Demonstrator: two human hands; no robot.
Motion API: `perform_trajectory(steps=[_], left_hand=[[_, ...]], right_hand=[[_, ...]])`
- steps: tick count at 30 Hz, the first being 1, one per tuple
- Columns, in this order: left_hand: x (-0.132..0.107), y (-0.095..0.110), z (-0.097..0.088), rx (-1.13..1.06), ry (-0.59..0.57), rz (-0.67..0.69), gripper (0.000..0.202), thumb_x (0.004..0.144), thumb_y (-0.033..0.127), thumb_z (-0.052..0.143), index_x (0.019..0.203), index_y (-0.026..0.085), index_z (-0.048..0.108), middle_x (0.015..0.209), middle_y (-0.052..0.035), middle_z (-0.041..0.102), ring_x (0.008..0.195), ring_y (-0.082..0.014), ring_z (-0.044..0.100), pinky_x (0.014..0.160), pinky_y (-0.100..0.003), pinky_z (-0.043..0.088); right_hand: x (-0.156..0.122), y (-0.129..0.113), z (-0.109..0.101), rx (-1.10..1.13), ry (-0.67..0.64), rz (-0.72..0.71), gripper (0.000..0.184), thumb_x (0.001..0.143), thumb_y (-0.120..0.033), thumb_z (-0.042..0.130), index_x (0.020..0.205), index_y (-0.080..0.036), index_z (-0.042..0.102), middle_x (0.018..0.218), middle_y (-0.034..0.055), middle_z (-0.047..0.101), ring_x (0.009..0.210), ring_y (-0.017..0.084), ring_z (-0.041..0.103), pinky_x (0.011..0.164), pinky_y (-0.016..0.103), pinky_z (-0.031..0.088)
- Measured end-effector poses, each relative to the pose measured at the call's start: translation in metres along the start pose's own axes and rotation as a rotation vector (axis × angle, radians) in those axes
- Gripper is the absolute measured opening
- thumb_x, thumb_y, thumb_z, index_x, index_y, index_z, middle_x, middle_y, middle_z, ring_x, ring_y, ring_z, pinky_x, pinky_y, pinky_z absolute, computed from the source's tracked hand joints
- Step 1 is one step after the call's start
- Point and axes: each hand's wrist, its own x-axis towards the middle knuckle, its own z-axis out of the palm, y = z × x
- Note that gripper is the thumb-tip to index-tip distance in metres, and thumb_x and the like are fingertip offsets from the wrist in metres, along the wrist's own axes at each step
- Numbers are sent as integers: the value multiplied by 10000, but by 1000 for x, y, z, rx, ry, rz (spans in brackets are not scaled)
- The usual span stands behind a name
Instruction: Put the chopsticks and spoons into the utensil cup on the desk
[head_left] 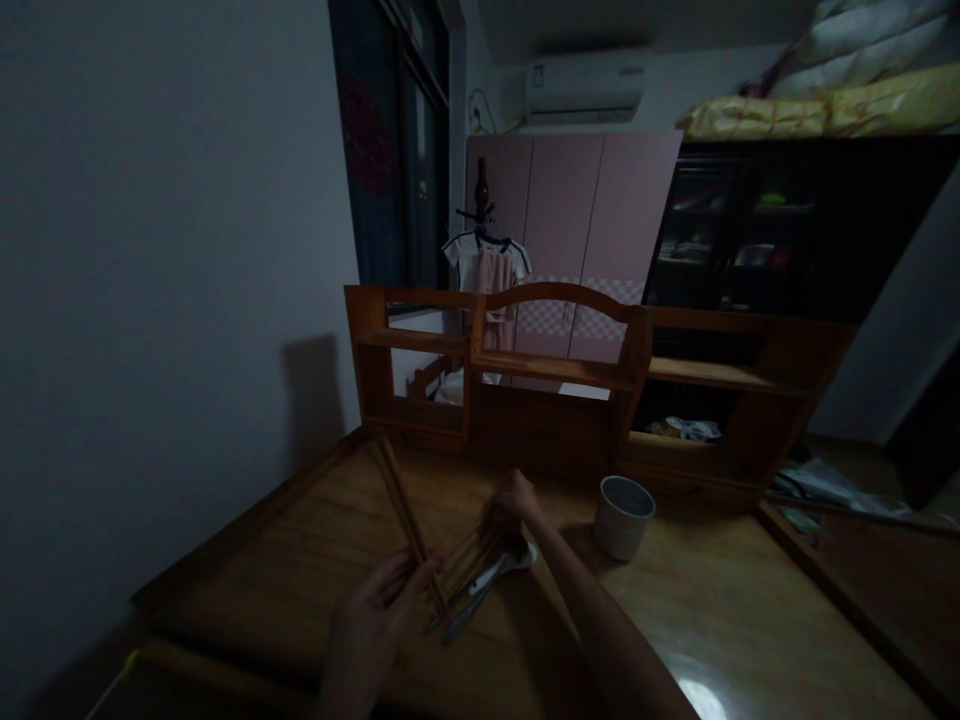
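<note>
My left hand (pixel 382 600) pinches a pair of wooden chopsticks (pixel 401 505) that slant up and away over the table. My right hand (pixel 514 500) is bent down at the far end of a loose bunch of chopsticks (pixel 469 560); its fingers are blurred and dim, so their grip does not show clearly. Beside that bunch, on the table, lie a white spoon (pixel 487 575) and a grey metal utensil (pixel 461 620), partly overlapping. To the right of my right forearm stands a light grey cylindrical pot (pixel 624 518), upright with its mouth facing up.
The wooden tabletop (pixel 720 600) has a raised shelf unit (pixel 555 372) along its back edge. A white wall (pixel 187 300) borders the left side. Cloth or plastic items (pixel 686 430) sit in the right shelf compartment. Pink wardrobe doors (pixel 562 200) stand behind. The light is dim.
</note>
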Motion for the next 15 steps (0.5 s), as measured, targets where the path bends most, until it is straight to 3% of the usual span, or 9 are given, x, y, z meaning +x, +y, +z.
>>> perform_trajectory(steps=[4, 7, 10, 11, 13, 15], left_hand=[[0, 2, 13, -45, -80, -49, 338, 709, 433, 750, 909, 162, 718, 998, -68, 759, 997, -251, 694, 844, -258, 571], [2, 0, 28, -39, -154, -65, 320, 721, 440, 736, 882, 163, 728, 936, -64, 769, 930, -248, 713, 786, -253, 578], [1, 2, 51, 25, -225, -1, 276, 722, 437, 728, 818, 179, 750, 878, -58, 772, 869, -248, 720, 755, -260, 573], [0, 4, 61, 41, -252, 31, 263, 716, 432, 731, 811, 188, 758, 863, -55, 772, 859, -250, 719, 751, -264, 572], [-3, 8, 81, 47, -308, 78, 243, 709, 425, 733, 809, 208, 770, 843, -48, 772, 831, -250, 719, 733, -273, 573], [-6, 11, 101, 38, -356, 98, 230, 715, 421, 723, 803, 215, 776, 849, -50, 771, 810, -247, 718, 722, -278, 571]], right_hand=[[-3, -10, -4, 60, -27, -13, 312, 912, -382, 590, 1084, -124, 621, 929, 59, 661, 765, 174, 642, 662, 302, 536], [-25, -30, -19, 148, -45, -111, 438, 927, -510, 478, 1001, -123, 668, 700, 34, 635, 586, 146, 593, 520, 239, 474], [-66, -54, -49, 232, -121, -254, 450, 920, -553, 458, 981, -167, 681, 666, -4, 604, 562, 124, 571, 520, 222, 465], [-81, -61, -62, 278, -171, -374, 400, 924, -516, 487, 1018, -174, 672, 748, 6, 623, 624, 126, 588, 566, 225, 476], [-108, -72, -89, 229, -153, -548, 295, 895, -459, 579, 940, -184, 677, 784, 3, 611, 693, 127, 586, 603, 219, 460], [-128, -77, -114, 149, -95, -615, 235, 896, -410, 597, 872, -186, 663, 758, -4, 599, 691, 124, 574, 584, 212, 435]])
